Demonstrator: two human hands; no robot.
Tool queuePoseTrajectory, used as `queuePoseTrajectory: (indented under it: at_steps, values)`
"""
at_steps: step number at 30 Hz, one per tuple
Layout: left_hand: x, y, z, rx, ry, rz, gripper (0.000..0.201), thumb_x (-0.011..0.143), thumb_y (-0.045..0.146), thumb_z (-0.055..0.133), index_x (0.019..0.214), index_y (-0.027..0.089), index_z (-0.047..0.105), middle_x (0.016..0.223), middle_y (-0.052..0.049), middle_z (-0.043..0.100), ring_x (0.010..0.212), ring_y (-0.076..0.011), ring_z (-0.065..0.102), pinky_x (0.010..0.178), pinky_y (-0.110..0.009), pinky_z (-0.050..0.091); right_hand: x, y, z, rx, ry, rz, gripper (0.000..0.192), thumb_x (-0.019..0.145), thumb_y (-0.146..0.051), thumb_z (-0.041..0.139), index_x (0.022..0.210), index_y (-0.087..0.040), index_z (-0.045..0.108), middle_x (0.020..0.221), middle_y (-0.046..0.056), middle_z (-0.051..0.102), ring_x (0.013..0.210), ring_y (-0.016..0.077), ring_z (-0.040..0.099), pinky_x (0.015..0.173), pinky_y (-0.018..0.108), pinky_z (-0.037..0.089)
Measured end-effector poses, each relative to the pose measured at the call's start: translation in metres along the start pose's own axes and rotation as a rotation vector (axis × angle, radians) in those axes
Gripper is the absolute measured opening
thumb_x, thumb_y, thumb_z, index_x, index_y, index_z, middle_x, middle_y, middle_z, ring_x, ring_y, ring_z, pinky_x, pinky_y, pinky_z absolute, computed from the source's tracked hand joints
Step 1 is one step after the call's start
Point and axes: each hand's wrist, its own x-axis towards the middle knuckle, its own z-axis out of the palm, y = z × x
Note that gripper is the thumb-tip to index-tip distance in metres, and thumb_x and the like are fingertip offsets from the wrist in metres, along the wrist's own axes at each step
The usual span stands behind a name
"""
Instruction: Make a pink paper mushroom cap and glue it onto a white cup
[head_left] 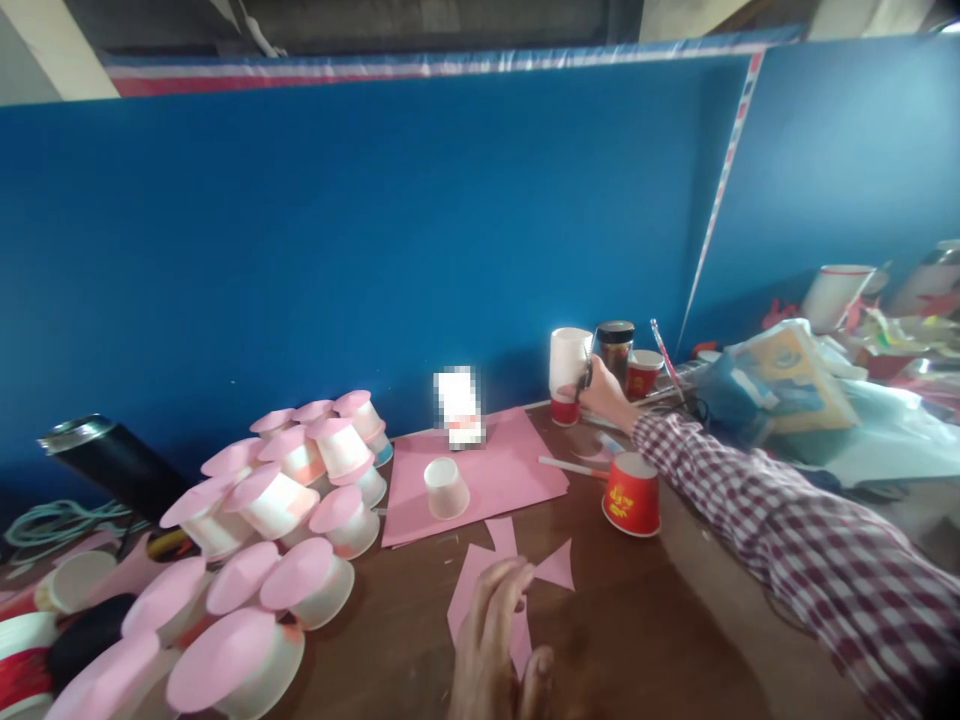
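My left hand [487, 630] lies over cut pieces of pink paper [463, 590], its fingers stretched out and the thumb apart. On the far side of the table, my right hand [606, 392] is closed on a small dark tool that looks like scissors [587, 372], partly hidden by the fingers. It is right beside a stack of white paper cups [568, 352] with a red cup at the bottom. An upside-down red paper cup [631, 497] stands below my right forearm. A small white cup [445, 490] rests on pink paper sheets [517, 465].
Several paper cups with pink paper tops [274, 495] crowd the left side. A black flask [112, 460] leans behind them. A dark-lidded jar [615, 345] stands behind my right hand. Plastic bags [795, 390] lie at the right. A blue partition [337, 230] borders the table.
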Motion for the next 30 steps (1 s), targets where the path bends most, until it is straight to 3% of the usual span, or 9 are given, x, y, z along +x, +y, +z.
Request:
queuePoseTrajectory:
  at_steps: [6, 13, 22, 30]
  values:
    - [0.001, -0.006, -0.001, 0.118, -0.112, 0.109, 0.047, 0.089, 0.048, 0.032, 0.126, 0.020, 0.042, 0.114, -0.014, 0.052, 0.101, -0.0240, 0.052, 0.076, -0.035, 0.050, -0.003, 0.008, -0.002, 0.001, -0.033, -0.008, 0.083, 0.058, -0.036, 0.076, 0.128, -0.015, 0.038, 0.115, 0.014, 0.059, 0.099, 0.0287, 0.059, 0.085, 0.040, 0.047]
    - [0.006, -0.008, -0.009, 0.166, -0.204, 0.179, 0.044, 0.090, 0.038, 0.036, 0.129, 0.017, 0.038, 0.115, -0.015, 0.052, 0.102, -0.0217, 0.054, 0.080, -0.034, 0.050, -0.011, 0.017, -0.014, 0.010, -0.058, 0.005, 0.089, 0.058, -0.036, 0.077, 0.133, -0.017, 0.035, 0.119, 0.014, 0.058, 0.104, 0.0295, 0.057, 0.088, 0.043, 0.046]
    - [0.007, -0.009, -0.011, 0.203, -0.259, 0.142, 0.042, 0.086, 0.022, 0.045, 0.127, 0.017, 0.038, 0.113, -0.013, 0.052, 0.101, -0.0207, 0.052, 0.087, -0.035, 0.047, -0.018, 0.016, -0.034, 0.030, -0.036, 0.071, 0.082, 0.057, -0.042, 0.078, 0.126, -0.016, 0.042, 0.109, 0.013, 0.061, 0.093, 0.0277, 0.061, 0.080, 0.043, 0.050]
    - [0.008, -0.005, -0.010, 0.118, -0.246, 0.093, 0.038, 0.085, 0.020, 0.045, 0.123, 0.018, 0.043, 0.106, -0.010, 0.053, 0.090, -0.0174, 0.052, 0.085, -0.034, 0.046, -0.023, 0.006, -0.048, 0.078, -0.023, 0.067, 0.087, 0.058, -0.044, 0.077, 0.130, -0.015, 0.037, 0.117, 0.015, 0.057, 0.101, 0.0289, 0.058, 0.086, 0.044, 0.048]
